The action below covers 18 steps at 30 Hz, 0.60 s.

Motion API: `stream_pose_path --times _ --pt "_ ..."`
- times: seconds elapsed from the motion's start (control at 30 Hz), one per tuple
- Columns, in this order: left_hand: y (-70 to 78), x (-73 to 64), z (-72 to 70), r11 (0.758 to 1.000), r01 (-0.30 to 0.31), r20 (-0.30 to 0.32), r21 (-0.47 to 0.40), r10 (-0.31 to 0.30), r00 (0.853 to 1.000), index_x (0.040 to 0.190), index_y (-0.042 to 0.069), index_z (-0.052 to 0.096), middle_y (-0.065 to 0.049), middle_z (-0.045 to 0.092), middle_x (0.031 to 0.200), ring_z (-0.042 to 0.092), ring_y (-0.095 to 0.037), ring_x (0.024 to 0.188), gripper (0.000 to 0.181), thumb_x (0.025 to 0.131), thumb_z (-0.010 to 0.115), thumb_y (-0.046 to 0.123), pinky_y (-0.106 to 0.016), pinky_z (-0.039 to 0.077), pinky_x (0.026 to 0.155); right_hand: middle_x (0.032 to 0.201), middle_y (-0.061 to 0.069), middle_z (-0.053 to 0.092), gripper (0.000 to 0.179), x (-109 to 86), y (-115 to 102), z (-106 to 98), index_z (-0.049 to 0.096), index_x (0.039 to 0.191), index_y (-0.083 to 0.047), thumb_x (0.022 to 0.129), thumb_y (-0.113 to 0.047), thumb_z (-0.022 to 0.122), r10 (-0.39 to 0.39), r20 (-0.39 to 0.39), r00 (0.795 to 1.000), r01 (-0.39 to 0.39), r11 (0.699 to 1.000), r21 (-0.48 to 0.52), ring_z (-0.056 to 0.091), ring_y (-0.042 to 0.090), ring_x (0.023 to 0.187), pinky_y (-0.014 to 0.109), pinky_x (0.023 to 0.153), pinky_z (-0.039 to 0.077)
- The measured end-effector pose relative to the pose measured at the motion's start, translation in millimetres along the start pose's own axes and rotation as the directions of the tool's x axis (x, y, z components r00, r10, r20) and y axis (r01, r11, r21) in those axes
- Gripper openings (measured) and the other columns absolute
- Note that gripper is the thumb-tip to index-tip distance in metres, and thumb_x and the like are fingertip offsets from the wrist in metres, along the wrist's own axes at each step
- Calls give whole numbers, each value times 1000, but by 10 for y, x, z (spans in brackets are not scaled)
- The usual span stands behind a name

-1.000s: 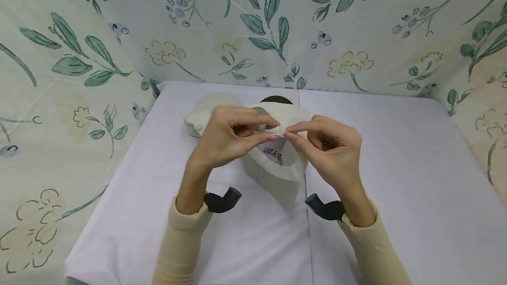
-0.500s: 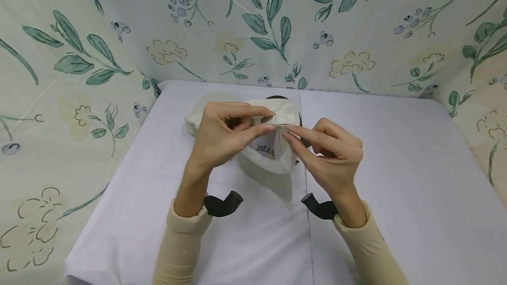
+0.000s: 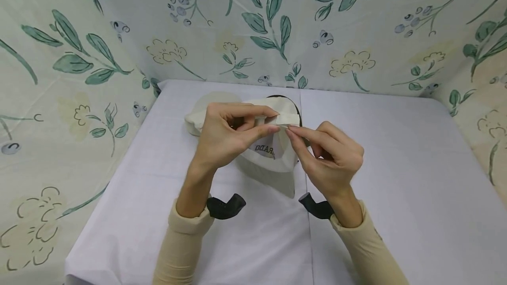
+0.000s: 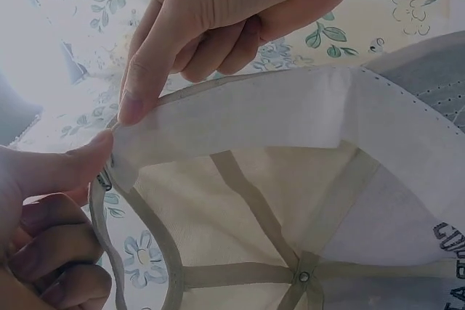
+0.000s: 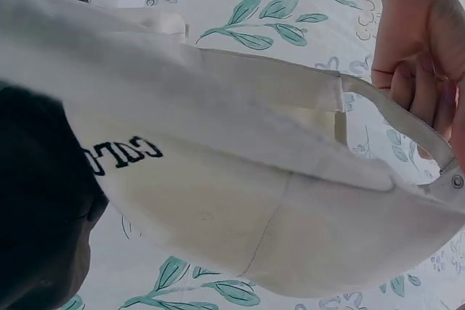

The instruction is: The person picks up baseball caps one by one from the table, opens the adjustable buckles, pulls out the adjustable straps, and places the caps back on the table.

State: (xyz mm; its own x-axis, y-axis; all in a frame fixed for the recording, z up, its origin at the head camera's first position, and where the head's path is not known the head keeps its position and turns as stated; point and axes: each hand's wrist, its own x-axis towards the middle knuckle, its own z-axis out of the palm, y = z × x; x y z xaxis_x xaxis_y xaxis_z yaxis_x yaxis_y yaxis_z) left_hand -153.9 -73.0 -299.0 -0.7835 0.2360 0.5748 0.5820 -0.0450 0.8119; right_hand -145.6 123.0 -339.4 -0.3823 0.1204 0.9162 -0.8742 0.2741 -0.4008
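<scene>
In the head view, a cream baseball cap (image 3: 285, 160) hangs with its inside facing me, mirrored letters showing inside the crown. My left hand (image 3: 227, 135) pinches the cap's rear strap between thumb and index finger. My right hand (image 3: 330, 153) pinches the same edge just to the right, fingertips close together. In the left wrist view, a small metal buckle (image 4: 105, 178) sits by one thumb, and a seamed cap lining (image 4: 254, 201) faces the camera. A round metal snap (image 5: 457, 181) shows at the right edge of the right wrist view.
A pale cap-like shape (image 3: 215, 97) lies behind my left hand on the white-covered table (image 3: 396, 166). Behind the held cap a dark brown rounded thing (image 5: 43, 201) shows; its kind is partly hidden. A patterned curtain (image 3: 253, 25) stands at the back.
The held cap has shifted slightly left and up. My right hand has lowered a little, its index finger straighter, and still pinches the edge. The dark thing now shows along the cap's right side.
</scene>
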Motion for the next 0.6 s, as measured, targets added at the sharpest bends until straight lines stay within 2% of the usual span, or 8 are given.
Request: stream_pose_path --times 0.33,0.6 --pt "26 2 37 998 -50 -29 -32 49 998 93 -9 78 -1 26 51 21 -10 48 17 78 84 -10 -24 18 45 50 3 31 30 -15 -37 33 78 75 6 89 -20 83 -41 -27 999 40 998 -39 22 10 48 17 51 16" --pt "-22 5 98 995 -102 -62 -7 101 993 95 -11 77 0 28 53 24 -9 49 19 78 84 -10 -24 19 45 52 4 31 32 0 -34 19 77 78 5 91 -23 82 -22 -17 1000 21 998 -59 22 9 50 18 52 15"
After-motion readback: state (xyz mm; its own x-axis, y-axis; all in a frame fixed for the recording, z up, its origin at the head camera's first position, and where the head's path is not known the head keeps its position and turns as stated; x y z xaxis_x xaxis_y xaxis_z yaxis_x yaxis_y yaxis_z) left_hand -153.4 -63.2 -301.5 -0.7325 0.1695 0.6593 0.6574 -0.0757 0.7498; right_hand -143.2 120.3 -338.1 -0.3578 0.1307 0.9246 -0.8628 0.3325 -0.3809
